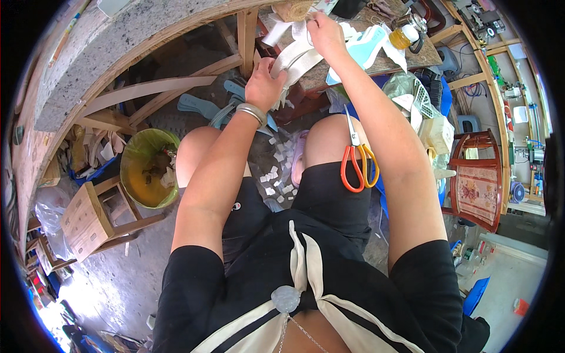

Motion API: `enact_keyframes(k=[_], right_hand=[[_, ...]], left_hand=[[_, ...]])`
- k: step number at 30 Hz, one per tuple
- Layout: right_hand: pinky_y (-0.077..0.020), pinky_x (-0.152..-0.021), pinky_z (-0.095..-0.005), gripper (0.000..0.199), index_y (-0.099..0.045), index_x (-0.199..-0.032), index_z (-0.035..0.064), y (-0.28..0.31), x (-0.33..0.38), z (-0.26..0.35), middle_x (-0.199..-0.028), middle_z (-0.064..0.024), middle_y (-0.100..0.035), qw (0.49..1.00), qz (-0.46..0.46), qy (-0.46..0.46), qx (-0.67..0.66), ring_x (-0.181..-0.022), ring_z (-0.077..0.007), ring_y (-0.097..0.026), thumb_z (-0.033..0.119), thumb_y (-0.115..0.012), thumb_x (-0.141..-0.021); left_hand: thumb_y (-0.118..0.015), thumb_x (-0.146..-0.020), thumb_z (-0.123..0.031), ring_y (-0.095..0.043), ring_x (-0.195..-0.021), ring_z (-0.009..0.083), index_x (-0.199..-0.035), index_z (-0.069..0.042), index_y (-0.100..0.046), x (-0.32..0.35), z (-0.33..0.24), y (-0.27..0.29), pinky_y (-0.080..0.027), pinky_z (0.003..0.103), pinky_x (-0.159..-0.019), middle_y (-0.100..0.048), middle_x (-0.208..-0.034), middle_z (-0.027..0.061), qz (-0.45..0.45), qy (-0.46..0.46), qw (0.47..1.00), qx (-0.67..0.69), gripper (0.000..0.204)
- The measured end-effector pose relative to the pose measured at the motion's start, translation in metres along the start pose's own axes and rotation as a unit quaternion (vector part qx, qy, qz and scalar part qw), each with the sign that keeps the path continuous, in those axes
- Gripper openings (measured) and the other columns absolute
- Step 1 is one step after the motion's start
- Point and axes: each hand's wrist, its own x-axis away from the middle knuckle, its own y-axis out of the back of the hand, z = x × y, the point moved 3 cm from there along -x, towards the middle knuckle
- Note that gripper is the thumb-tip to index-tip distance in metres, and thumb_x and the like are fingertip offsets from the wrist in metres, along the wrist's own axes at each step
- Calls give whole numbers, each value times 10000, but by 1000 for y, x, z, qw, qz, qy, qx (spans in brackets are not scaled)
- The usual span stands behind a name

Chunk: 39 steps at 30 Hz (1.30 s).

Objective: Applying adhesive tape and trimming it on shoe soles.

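My left hand is closed around a bundle of white curved strips beside the bench's wooden post. Higher up and to the right, my right hand pinches at the upper end of the white pieces, its fingertips near a round wooden block. Part of what those fingertips touch is hidden. Light blue and white flat cut pieces lie on the worktop just right of my right hand. Scissors with orange and yellow handles rest on my right thigh, blades pointing away from me.
A jar of amber liquid stands on the worktop. More light blue pieces hang below the bench. White scraps litter the floor between my feet. A lined bin and wooden stool stand left, a red wooden chair right.
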Motion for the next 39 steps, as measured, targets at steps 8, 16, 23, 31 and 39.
enact_keyframes(k=[8, 16, 23, 31, 39], right_hand=[[-530, -644, -413, 241, -633, -1055, 116, -8, 57, 61, -793, -151, -663, 968, 146, 187, 84, -739, -316, -657, 151, -520, -845], [-522, -712, -382, 218, -626, -981, 71, 15, 70, 66, -798, -101, -673, 958, 17, 283, 51, -769, -279, -656, 69, -607, -764], [-533, -642, -389, 232, -617, -979, 83, 23, 75, 51, -842, -106, -681, 969, 7, 248, 11, -755, -296, -663, 15, -613, -757], [-559, -621, -340, 277, -635, -991, 8, 72, 109, 127, -854, -126, -679, 904, -10, 339, -261, -755, -272, -687, -14, -638, -714], [-474, -580, -225, 205, -554, -1090, -32, 108, 114, 132, -744, -27, -593, 742, 221, -122, -621, -595, -79, -562, 40, -455, -926]], left_hand=[[-563, -891, -327, -534, -1169, 308, -1293, -128, -504, -11, 2, -13, -403, 415, -982, -568, -1257, 132, 64, -118, 988, -74, 452], [-551, -875, -259, -438, -1257, 328, -1306, -117, -471, -18, -38, -37, -356, 389, -1036, -485, -1332, 156, 81, -175, 946, -262, 460], [-498, -917, -290, -390, -1295, 290, -1357, -144, -441, -33, -60, -54, -352, 379, -1037, -431, -1395, 134, -41, -302, 900, -311, 467], [-469, -931, -356, -269, -1365, 321, -1417, -222, -399, -64, -50, -103, -251, 538, -1061, -297, -1501, 109, 86, -229, 878, -411, 509], [-507, -928, -248, -299, -1386, 227, -1338, -61, -440, 12, -98, -5, -288, 392, -1106, -353, -1457, 166, 315, -80, 800, 504, 455]])
